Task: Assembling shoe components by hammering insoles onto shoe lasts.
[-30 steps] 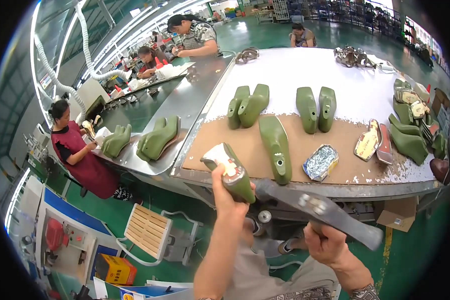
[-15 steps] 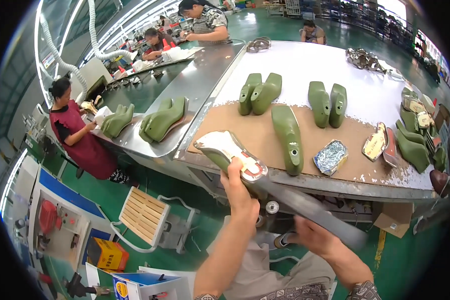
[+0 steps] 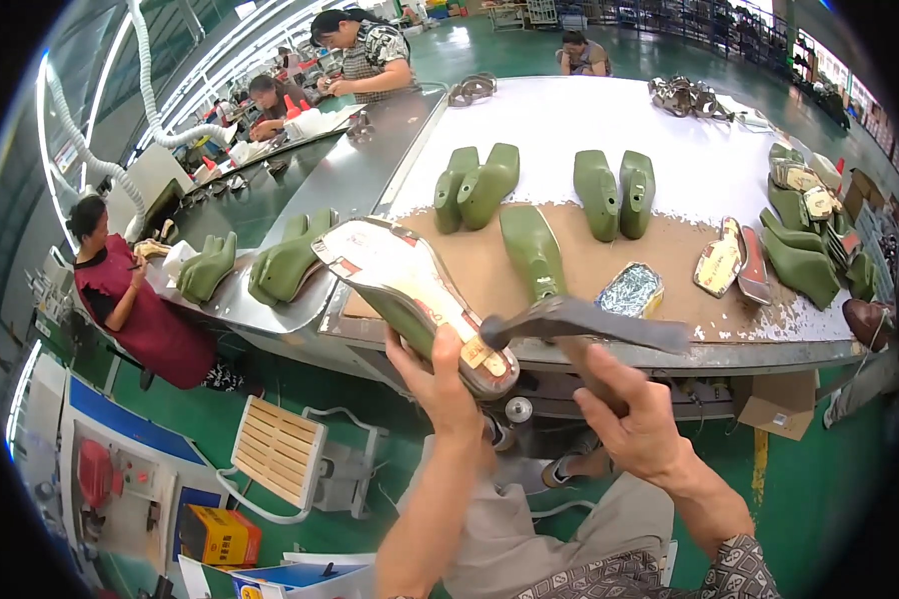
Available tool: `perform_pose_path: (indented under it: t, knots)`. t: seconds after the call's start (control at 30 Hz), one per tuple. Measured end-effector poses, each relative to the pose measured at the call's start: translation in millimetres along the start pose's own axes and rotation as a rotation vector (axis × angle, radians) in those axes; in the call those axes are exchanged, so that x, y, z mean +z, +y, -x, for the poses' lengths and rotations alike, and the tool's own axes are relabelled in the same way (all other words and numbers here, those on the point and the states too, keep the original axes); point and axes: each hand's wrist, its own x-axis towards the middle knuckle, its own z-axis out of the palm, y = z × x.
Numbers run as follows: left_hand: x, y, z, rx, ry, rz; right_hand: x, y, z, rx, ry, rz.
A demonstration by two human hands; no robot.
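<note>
My left hand (image 3: 442, 387) is closed around the heel end of a green shoe last (image 3: 395, 315), held sole-up above the table's front edge. A pale insole (image 3: 390, 262) lies on the last's bottom. In my right hand (image 3: 641, 424) is a hammer (image 3: 594, 321), gripped by its handle. The hammer's round face is at the insole's heel part, close to my left fingers; whether it touches, I cannot tell. Just beyond, a single green last (image 3: 531, 250) lies on brown cardboard (image 3: 469, 245). A foil-like wrapped block (image 3: 631, 290) is to its right.
Green last pairs (image 3: 477, 188) (image 3: 614, 195) stand farther back. Loose insoles (image 3: 717, 262) and a pile of lasts (image 3: 797, 262) are at the right. More lasts (image 3: 292, 262) stand on the metal bench at left, near a co-worker (image 3: 135, 309). A slatted chair (image 3: 278, 449) is at lower left.
The blurred hammer has swung up and left, its head now at the insole's heel. My left hand has brought the last nearer, and the view has shifted slightly.
</note>
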Motion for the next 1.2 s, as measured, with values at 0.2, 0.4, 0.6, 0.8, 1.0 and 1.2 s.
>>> perform_pose_path:
  t: [0.2, 0.4, 0.6, 0.8, 1.0, 1.2]
  knots:
    - [3.0, -7.1, 1.0, 0.063, 0.01, -0.051, -8.7, -7.7, 14.4, -0.039, 0.251, -0.126]
    - [-10.6, -3.8, -10.7, 0.272, -0.059, -0.377, -36.3, 45.2, 52.2, 0.34, 0.144, 0.359]
    - [-1.2, -6.7, -39.2, 0.482, -0.11, -1.23, -134.9, 93.2, 98.6, 0.458, 0.088, 0.911]
    - [15.8, -40.3, -50.9, 0.511, -0.473, -1.311, -168.8, 122.1, 109.8, 0.44, 0.015, 1.013]
    - [46.8, -28.9, -8.8, 0.206, -0.456, -1.58, -174.5, 134.0, 121.0, 0.417, 0.138, 0.98]
    - [49.6, -52.3, -16.4, 0.278, -0.444, -1.545, -163.3, 139.4, 122.6, 0.392, 0.211, 1.04]
